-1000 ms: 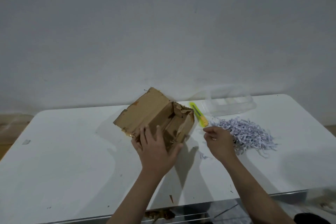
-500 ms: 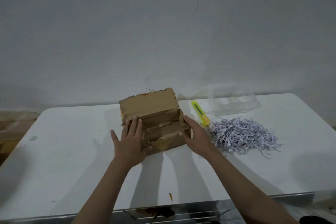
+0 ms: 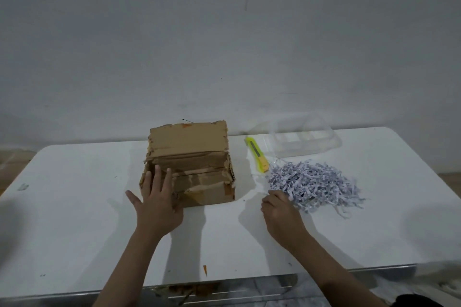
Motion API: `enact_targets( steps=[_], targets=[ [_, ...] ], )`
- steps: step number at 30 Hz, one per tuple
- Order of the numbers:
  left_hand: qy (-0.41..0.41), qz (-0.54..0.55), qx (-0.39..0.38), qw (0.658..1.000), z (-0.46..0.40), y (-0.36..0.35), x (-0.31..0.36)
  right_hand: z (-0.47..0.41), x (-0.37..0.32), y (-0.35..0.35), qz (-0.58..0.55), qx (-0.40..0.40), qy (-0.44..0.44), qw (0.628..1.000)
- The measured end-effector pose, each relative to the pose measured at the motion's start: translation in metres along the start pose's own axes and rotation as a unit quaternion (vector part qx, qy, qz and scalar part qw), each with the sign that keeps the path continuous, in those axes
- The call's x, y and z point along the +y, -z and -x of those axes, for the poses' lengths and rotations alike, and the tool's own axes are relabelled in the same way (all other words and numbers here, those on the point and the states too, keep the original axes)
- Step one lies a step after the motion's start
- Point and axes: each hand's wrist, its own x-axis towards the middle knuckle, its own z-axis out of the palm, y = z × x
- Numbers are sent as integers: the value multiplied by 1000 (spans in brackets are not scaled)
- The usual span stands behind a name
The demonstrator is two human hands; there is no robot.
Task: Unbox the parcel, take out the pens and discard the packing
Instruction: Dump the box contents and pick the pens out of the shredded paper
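Dim, flat light — soft shadows, slight blur, wide-angle bowing at edges.

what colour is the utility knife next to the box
Yellow-green utility knife, shown best in the head view.

A worn brown cardboard box (image 3: pixel 189 169) with its torn lid flap standing up sits toward the far edge of the white table (image 3: pixel 74 219), and the left hand (image 3: pixel 157 203) lies flat with straight fingers on the box's near left corner. To the right, the right hand (image 3: pixel 280 214) rests with curled fingers at the near left edge of a heap of pale lilac shredded paper (image 3: pixel 316 183) (whether it pinches any strands cannot be told). A yellow utility knife (image 3: pixel 257 154) lies between box and heap, beside a clear plastic tray (image 3: pixel 306 142) at the far edge.
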Motion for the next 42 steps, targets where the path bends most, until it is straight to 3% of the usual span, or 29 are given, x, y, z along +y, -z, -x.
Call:
enact_targets(
  steps=[5, 11, 14, 20, 24, 32, 35, 39, 42],
  targets=[
    [-38, 90, 97, 991, 12, -11, 55, 14, 27, 21, 12, 30, -1, 999],
    [-123, 187, 166, 960, 29, -26, 152, 21, 56, 63, -81, 98, -14, 992],
    [-169, 236, 159, 944, 29, -33, 194, 20, 84, 76, -105, 130, -54, 984],
    [-270, 230, 54, 933, 14, -55, 256, 18, 134, 78, -138, 13, -118, 983],
    [-244, 207, 60, 946, 17, -75, 266, 29, 148, 72, -143, -29, -100, 984],
    [-115, 183, 101, 971, 42, -90, 241, 62, 175, 76, -164, -43, -78, 982],
    [-81, 189, 138, 969, 50, -87, 240, 62, 177, 87, -189, -7, -75, 979],
    [-111, 219, 198, 949, 51, -77, 252, 43, 168, 103, -218, 80, -63, 971],
    [-164, 204, 142, 954, 49, -78, 262, 23, 156, 98, -249, 52, -22, 967]
  ],
)
